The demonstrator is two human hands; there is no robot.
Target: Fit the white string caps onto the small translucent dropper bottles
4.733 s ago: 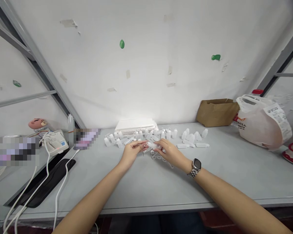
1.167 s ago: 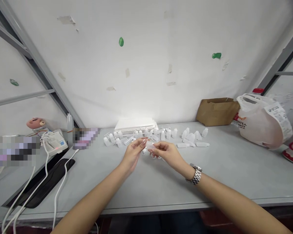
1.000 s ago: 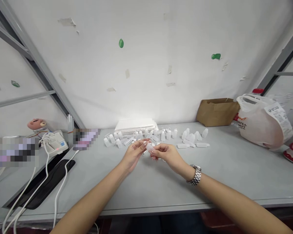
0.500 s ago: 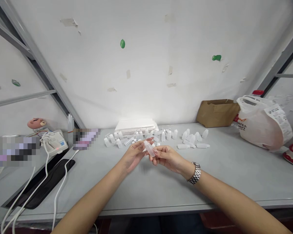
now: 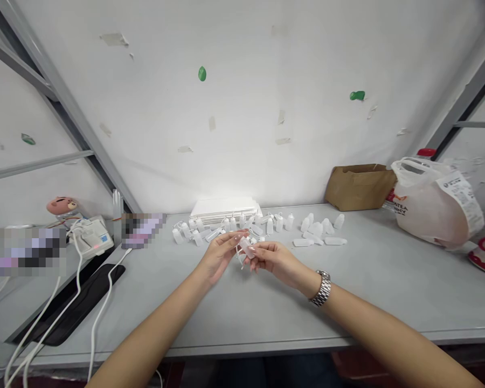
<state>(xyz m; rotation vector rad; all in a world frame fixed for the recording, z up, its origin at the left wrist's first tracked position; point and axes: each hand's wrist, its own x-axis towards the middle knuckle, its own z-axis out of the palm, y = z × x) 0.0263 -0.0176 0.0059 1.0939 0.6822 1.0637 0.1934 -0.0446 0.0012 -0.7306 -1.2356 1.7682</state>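
My right hand [image 5: 272, 258] pinches a small translucent plastic squeeze bottle [image 5: 248, 248], tilted with its top toward the left. The fingers of my left hand [image 5: 222, 253] are closed around the bottle's top end, on a white cap. A thin white strap [image 5: 240, 260] dangles from there beside the fingertips; how the cap sits on the neck is partly hidden. Behind my hands stand several capped bottles [image 5: 270, 225] with straps. To the right lies a loose group of bottles [image 5: 316, 229] without visible caps.
A white stack of flat sheets or boxes [image 5: 226, 207] rests against the wall. A cardboard box [image 5: 358, 188] and a plastic bag [image 5: 432, 210] stand at the right. White cables [image 5: 101, 312], a dark pad [image 5: 81, 307] and a power strip [image 5: 91, 237] occupy the left.
The cap's thin strap now hangs below my left fingers at the bottle top, which was bare before. My left fingers have closed in over that end. The right hand has barely moved.
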